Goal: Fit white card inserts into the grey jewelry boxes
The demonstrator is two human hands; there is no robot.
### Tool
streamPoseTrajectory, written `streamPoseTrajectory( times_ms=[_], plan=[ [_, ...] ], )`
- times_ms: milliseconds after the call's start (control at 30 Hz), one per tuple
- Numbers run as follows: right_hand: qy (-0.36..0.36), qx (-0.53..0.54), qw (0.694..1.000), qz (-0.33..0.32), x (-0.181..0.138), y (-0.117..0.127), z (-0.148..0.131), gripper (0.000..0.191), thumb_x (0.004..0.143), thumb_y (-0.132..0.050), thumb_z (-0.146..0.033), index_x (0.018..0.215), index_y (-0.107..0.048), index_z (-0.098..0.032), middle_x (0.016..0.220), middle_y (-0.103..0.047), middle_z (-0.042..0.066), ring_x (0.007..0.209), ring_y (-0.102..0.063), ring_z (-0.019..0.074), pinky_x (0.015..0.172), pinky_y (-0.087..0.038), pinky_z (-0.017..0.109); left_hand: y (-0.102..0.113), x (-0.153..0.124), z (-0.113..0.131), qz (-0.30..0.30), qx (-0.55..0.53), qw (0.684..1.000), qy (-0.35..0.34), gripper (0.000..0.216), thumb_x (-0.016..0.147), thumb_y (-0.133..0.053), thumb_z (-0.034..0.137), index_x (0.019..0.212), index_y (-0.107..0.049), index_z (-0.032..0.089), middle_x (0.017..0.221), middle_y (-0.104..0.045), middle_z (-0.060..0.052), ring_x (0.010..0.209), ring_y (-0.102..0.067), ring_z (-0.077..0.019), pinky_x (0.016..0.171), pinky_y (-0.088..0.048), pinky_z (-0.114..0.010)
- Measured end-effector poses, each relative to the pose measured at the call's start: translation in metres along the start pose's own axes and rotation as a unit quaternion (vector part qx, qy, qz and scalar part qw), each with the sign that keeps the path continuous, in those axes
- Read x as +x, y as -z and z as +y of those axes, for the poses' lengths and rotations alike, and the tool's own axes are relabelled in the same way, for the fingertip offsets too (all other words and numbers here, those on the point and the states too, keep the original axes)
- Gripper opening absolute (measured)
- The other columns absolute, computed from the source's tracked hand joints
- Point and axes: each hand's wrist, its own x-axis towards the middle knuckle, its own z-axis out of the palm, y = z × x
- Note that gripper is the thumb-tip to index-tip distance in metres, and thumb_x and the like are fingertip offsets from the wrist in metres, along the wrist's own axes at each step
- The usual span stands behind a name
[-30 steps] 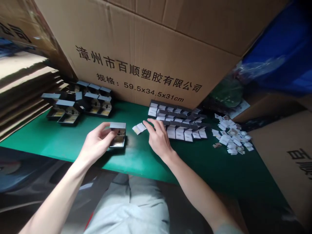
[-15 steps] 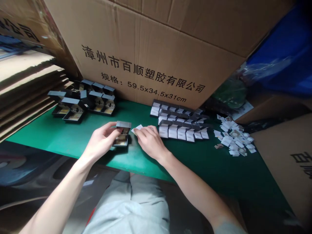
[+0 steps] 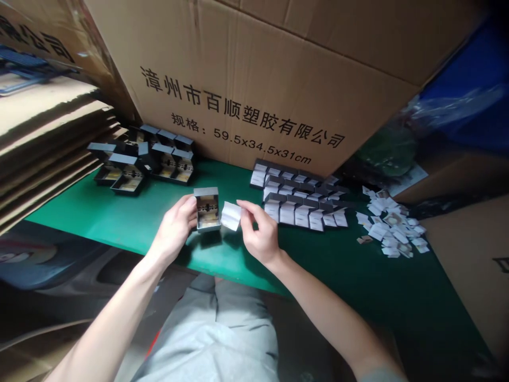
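Note:
An open black hinged box [image 3: 207, 222], its bare inside facing me, is gripped at its left side by my left hand [image 3: 175, 228]. Just to its right, my right hand [image 3: 260, 233] pinches a small folded white insert [image 3: 230, 216] between thumb and fingers. The insert is beside the box, outside it. Rows of black boxes with white inserts [image 3: 300, 212] stand beyond my right hand. Open black boxes without white inserts [image 3: 127, 180] are grouped at the back left.
Loose white inserts [image 3: 392, 228] lie piled on the right of the green table [image 3: 159, 204]. A large printed cardboard carton [image 3: 246, 69] walls off the back. Stacked cardboard sheets [image 3: 59, 127] crowd the left, and another carton [image 3: 469, 254] borders the right.
My left hand has lifted the box and turned its open inside more toward me. My right hand has shifted its grip, and the white insert now shows flat beside the box.

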Motion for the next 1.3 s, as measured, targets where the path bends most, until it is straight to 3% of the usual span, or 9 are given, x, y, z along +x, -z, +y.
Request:
streamPoseTrajectory(
  times_ms=[167, 400, 533, 667, 833, 1000, 1300],
  plan=[
    [-0.04, 0.053, 0.998, 0.021, -0.004, 0.0, -0.002, 0.022, 0.108, -0.051, -0.028, 0.119, -0.068, -0.023, 0.077, -0.074, -0.001, 0.052, -0.064, 0.0113, 0.054, -0.057, 0.025, -0.007, -0.007, -0.003, -0.046, 0.01, 0.999, 0.014, 0.054, 0.095, -0.065, 0.062, 0.128, -0.066, 0.019, 0.117, -0.079, -0.01, 0.109, -0.076, -0.0297, 0.09, -0.063, -0.036],
    [-0.099, 0.096, 0.99, 0.0, -0.008, -0.002, -0.005, 0.023, 0.108, -0.05, -0.032, 0.119, -0.068, -0.024, 0.065, -0.066, -0.002, 0.048, -0.063, 0.0135, 0.05, -0.055, 0.027, -0.004, -0.005, -0.01, -0.102, -0.012, 0.994, 0.034, 0.06, 0.101, -0.052, 0.066, 0.137, -0.064, 0.019, 0.129, -0.076, -0.013, 0.12, -0.073, -0.0305, 0.099, -0.061, -0.038],
    [-0.112, 0.07, 0.991, -0.02, -0.01, -0.006, -0.003, 0.025, 0.107, -0.051, -0.034, 0.12, -0.069, -0.024, 0.078, -0.074, 0.002, 0.052, -0.064, 0.0141, 0.055, -0.058, 0.029, -0.012, -0.013, -0.007, -0.129, 0.008, 0.99, 0.05, 0.065, 0.104, -0.044, 0.066, 0.148, -0.059, 0.021, 0.134, -0.074, -0.014, 0.12, -0.073, -0.0305, 0.098, -0.062, -0.041],
    [-0.093, 0.063, 0.993, -0.023, -0.01, -0.006, -0.001, 0.024, 0.106, -0.052, -0.032, 0.12, -0.07, -0.024, 0.097, -0.079, 0.005, 0.055, -0.066, 0.012, 0.055, -0.059, 0.026, -0.017, -0.021, 0.0, -0.132, 0.008, 0.99, 0.054, 0.064, 0.099, -0.06, 0.059, 0.152, -0.058, 0.023, 0.134, -0.074, -0.012, 0.118, -0.074, -0.0307, 0.101, -0.062, -0.043],
    [-0.091, 0.067, 0.993, -0.029, -0.011, -0.005, -0.002, 0.022, 0.105, -0.058, -0.032, 0.121, -0.069, -0.024, 0.093, -0.08, 0.003, 0.055, -0.068, 0.0112, 0.055, -0.06, 0.024, -0.014, -0.021, 0.003, -0.148, 0.074, 0.986, 0.006, 0.073, 0.086, -0.078, 0.049, 0.15, -0.059, 0.022, 0.146, -0.068, -0.012, 0.134, -0.065, -0.0342, 0.109, -0.057, -0.043],
    [-0.095, 0.075, 0.992, -0.034, -0.011, -0.006, -0.003, 0.024, 0.102, -0.062, -0.032, 0.125, -0.067, -0.024, 0.091, -0.081, 0.002, 0.052, -0.066, 0.0105, 0.053, -0.06, 0.024, -0.012, -0.02, 0.001, -0.147, 0.111, 0.983, -0.019, 0.078, 0.083, -0.079, 0.046, 0.153, -0.055, 0.021, 0.156, -0.06, -0.012, 0.144, -0.056, -0.0338, 0.115, -0.053, -0.041],
    [-0.063, 0.081, 0.995, -0.017, -0.007, -0.006, -0.005, 0.027, 0.099, -0.067, -0.027, 0.126, -0.066, -0.023, 0.09, -0.08, 0.001, 0.052, -0.065, 0.0074, 0.049, -0.055, 0.02, -0.013, -0.021, 0.002, -0.11, 0.13, 0.985, -0.007, 0.075, 0.084, -0.075, 0.05, 0.15, -0.057, 0.02, 0.141, -0.071, -0.013, 0.13, -0.067, -0.0349, 0.104, -0.059, -0.042]
  ],
)
